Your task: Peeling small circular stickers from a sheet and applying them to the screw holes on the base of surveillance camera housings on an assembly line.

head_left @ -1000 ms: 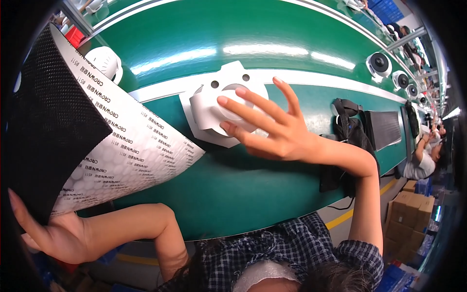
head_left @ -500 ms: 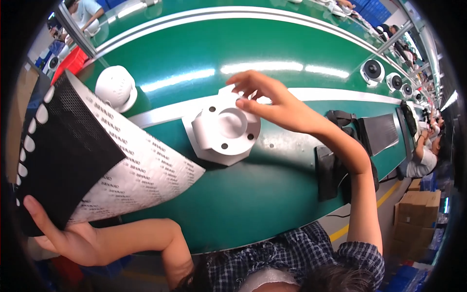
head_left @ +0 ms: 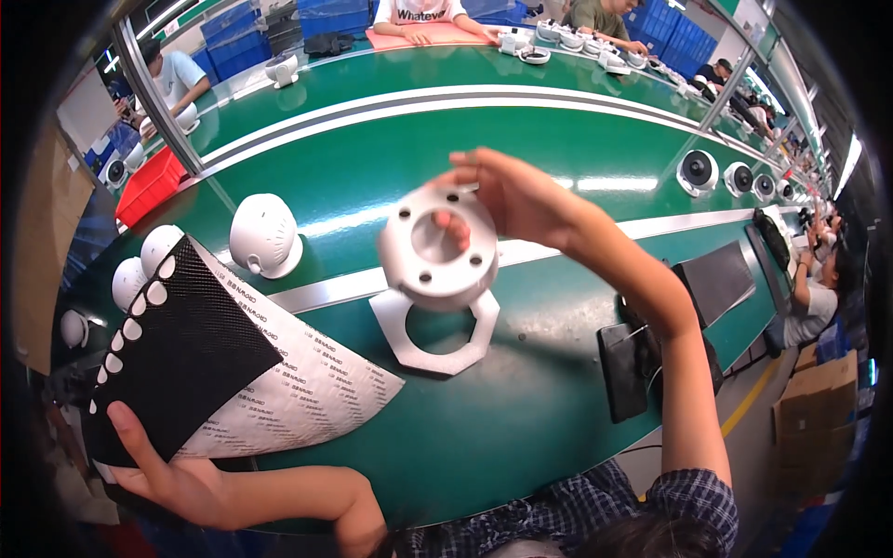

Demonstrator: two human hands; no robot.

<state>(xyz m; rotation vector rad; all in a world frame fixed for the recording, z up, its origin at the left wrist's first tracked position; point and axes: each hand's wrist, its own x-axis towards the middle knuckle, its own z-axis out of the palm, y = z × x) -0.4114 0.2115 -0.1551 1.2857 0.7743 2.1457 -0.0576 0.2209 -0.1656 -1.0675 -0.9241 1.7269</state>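
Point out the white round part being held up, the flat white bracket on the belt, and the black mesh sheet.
white round part [head_left: 437, 249], head view, front face
flat white bracket [head_left: 437, 352], head view, lower rim
black mesh sheet [head_left: 191, 358], head view, mesh middle

A long green counter [head_left: 521, 139] with pale stripes curves through a workshop. Blue crates [head_left: 233, 28] stand far left, cardboard boxes [head_left: 823, 400] on the floor near right.

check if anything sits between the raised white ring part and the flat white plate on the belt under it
Nothing visible does. The right hand holds the white ring part above the flat white plate, with only bare green belt around the plate.
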